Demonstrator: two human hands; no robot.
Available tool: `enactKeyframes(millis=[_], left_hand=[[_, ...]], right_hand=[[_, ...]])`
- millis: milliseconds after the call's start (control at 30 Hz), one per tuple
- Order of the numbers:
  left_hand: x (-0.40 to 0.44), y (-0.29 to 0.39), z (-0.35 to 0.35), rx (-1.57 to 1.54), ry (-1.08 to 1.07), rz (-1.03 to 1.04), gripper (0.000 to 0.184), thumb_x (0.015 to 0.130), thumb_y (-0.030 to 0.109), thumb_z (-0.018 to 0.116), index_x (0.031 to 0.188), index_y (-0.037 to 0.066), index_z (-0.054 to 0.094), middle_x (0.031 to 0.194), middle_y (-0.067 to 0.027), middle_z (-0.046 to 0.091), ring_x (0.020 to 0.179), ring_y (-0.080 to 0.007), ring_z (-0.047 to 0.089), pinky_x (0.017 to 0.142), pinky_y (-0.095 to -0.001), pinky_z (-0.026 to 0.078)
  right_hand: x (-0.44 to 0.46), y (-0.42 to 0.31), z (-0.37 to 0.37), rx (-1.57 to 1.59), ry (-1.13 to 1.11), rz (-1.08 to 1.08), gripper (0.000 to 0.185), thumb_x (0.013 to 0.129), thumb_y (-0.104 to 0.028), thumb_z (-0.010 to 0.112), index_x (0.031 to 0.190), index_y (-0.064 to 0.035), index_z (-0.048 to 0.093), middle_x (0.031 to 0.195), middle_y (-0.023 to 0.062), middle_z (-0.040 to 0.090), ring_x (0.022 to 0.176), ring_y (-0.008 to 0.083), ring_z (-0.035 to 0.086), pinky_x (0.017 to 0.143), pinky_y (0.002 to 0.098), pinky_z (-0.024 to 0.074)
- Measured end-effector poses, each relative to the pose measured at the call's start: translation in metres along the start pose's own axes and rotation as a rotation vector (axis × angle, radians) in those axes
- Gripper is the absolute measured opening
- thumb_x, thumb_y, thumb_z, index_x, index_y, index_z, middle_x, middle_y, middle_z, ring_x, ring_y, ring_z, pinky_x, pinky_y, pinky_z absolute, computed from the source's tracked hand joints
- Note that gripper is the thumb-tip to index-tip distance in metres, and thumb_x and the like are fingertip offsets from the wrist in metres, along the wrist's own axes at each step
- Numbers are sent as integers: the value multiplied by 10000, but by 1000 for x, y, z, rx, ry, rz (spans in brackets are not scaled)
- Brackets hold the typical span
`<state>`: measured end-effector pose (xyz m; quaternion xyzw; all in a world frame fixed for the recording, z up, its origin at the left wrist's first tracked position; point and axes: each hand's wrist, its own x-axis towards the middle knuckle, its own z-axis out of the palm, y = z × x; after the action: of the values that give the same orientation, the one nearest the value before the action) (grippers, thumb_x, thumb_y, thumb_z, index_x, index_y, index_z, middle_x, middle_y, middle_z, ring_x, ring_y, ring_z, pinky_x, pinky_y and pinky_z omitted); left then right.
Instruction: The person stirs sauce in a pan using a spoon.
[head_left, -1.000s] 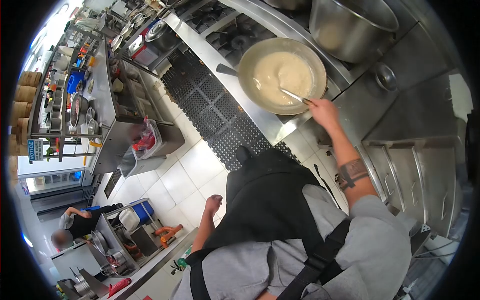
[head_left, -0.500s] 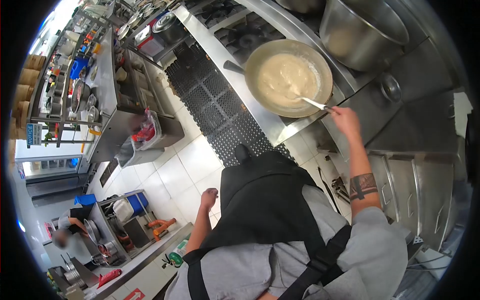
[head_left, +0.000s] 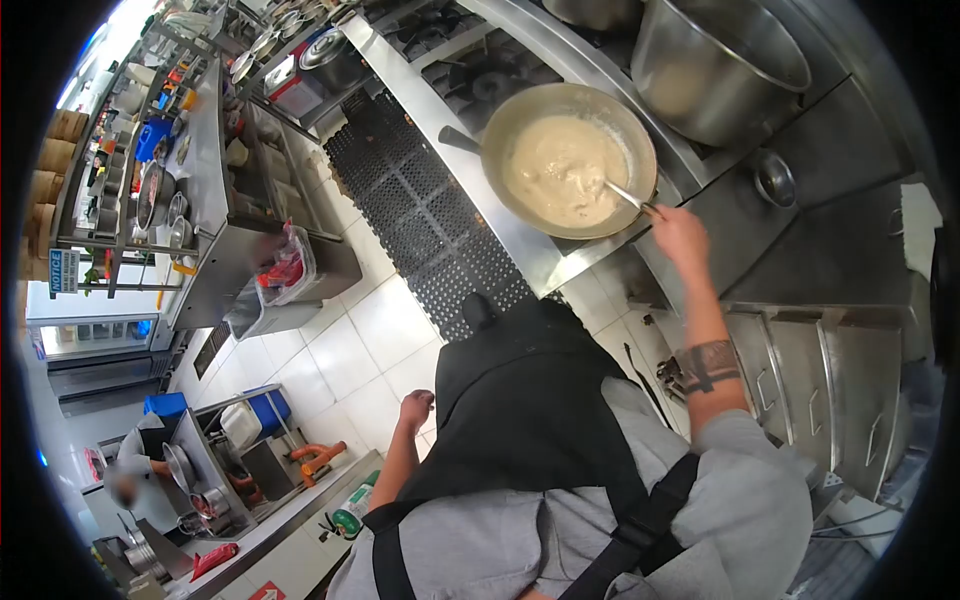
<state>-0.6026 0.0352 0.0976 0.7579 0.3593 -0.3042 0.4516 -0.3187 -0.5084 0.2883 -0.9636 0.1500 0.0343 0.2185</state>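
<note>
My right hand (head_left: 682, 237) is closed around the handle of a metal stirring utensil (head_left: 624, 194). The utensil slants into a thick, creamy pale mixture (head_left: 560, 165), which hides its head. A wide wok-like pan (head_left: 640, 135) holds the mixture on the range, its dark handle (head_left: 459, 139) pointing left. My left hand (head_left: 417, 408) hangs beside the black apron (head_left: 530, 410), fingers curled, with nothing visible in it.
Behind the pan stands a large steel stockpot (head_left: 715, 75). A small metal bowl (head_left: 775, 180) sits on the steel counter. Black rubber matting (head_left: 430, 210) covers the floor along the range. Another person (head_left: 140, 475) works at the lower left, near a fire extinguisher (head_left: 352, 510).
My right hand has shifted slightly left, and the utensil now stands steeper and deeper in the mixture. The mixture's surface has changed shape. My left hand stays beside the apron.
</note>
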Motion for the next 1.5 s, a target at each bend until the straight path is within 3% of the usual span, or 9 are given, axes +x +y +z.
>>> enactKeyframes(millis=[100, 367, 500, 700, 900, 1067, 1167, 1267, 1500], left_hand=[[-14, 12, 0, 262, -58, 28, 244, 848, 114, 571, 1010, -57, 636, 881, -119, 681, 705, -180, 628, 646, -306, 501], [1, 14, -6, -41, 62, 59, 266, 861, 157, 549, 1003, -51, 636, 881, -117, 675, 719, -188, 636, 685, -316, 508], [5, 14, -2, 161, -76, 88, 255, 860, 132, 550, 1017, -51, 634, 899, -114, 678, 722, -182, 631, 687, -312, 508], [3, 11, -9, -60, 45, 25, 272, 847, 135, 563, 1022, -63, 630, 906, -123, 679, 716, -179, 627, 684, -306, 502], [14, -14, -13, 34, -106, -3, 272, 851, 139, 559, 1019, -64, 628, 901, -131, 672, 732, -188, 631, 674, -314, 503], [8, 8, -13, -18, 31, 25, 275, 849, 148, 558, 1024, -51, 629, 900, -120, 673, 743, -187, 646, 685, -309, 509], [14, 3, -11, 9, 4, 63, 274, 847, 148, 560, 1024, -49, 630, 912, -126, 676, 738, -184, 644, 685, -309, 511], [17, 3, -8, 301, -120, 146, 283, 849, 152, 564, 1031, -56, 625, 916, -129, 676, 742, -189, 645, 695, -310, 513], [12, 10, -5, -33, 48, 42, 285, 844, 175, 573, 1012, -47, 633, 917, -130, 674, 740, -195, 646, 717, -305, 509]], right_hand=[[9, -32, 56, -74, 31, -101, 222, 841, -271, 527, 914, -151, 698, 859, 153, 666, 823, 363, 635, 712, 465, 505], [-1, 14, -11, -88, -93, 1, 232, 818, -202, 498, 919, -149, 700, 875, 170, 663, 808, 365, 641, 709, 465, 508], [16, -24, 62, -98, 22, -47, 246, 815, -198, 497, 943, -167, 706, 907, 149, 672, 834, 356, 645, 731, 463, 511], [3, 17, -4, -29, -203, 36, 286, 817, -292, 529, 1030, -205, 698, 940, 139, 668, 856, 366, 632, 757, 440, 507], [17, -24, 67, 10, -116, -26, 268, 826, -314, 546, 946, -134, 705, 907, 162, 668, 869, 346, 637, 766, 431, 500], [2, 3, -2, 148, -301, 44, 268, 826, -276, 519, 930, -103, 695, 894, 182, 663, 878, 356, 632, 771, 442, 495], [16, 2, 7, 52, -253, 177, 271, 829, -314, 543, 927, -116, 699, 907, 176, 664, 875, 359, 631, 762, 435, 497], [21, -11, 66, 105, -3, 63, 261, 835, -339, 552, 933, -150, 704, 893, 153, 670, 856, 343, 638, 742, 433, 499], [-4, 7, -8, -5, -100, 11, 224, 827, -239, 527, 937, -157, 704, 915, 173, 662, 851, 360, 634, 742, 459, 503]])
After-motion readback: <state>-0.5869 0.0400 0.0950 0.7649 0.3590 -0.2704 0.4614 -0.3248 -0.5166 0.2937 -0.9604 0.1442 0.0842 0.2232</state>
